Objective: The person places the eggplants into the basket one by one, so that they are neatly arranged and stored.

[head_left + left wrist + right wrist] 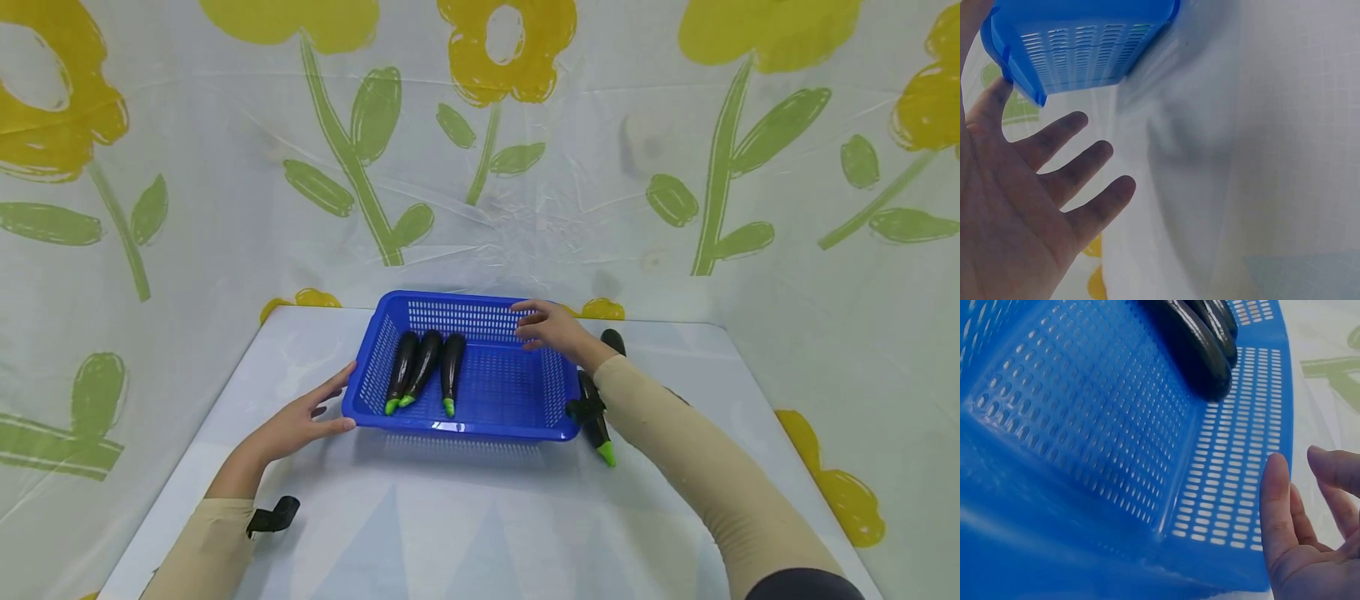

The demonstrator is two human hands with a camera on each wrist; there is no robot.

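Note:
A blue plastic basket (480, 429) with slotted walls stands toward the back of the table, and three dark eggplants (452, 367) with green ends lie in its left half. At its left side is my left hand (303, 423), fingers spread and mostly straight. Thumb and index fingertip touch the rim there, and the other fingers (1088, 165) stick out free beside the wall. My right hand (558, 329) hovers over the back right part of the basket, fingers loosely bent and holding nothing. In the right wrist view its fingertips (1274, 472) overlap the slotted wall.
Right of the basket, an eggplant (597, 429) lies on the table, partly hidden by the right wrist strap. Another eggplant (613, 340) shows behind the right forearm. A flower-printed curtain (570, 208) surrounds the white table (420, 517).

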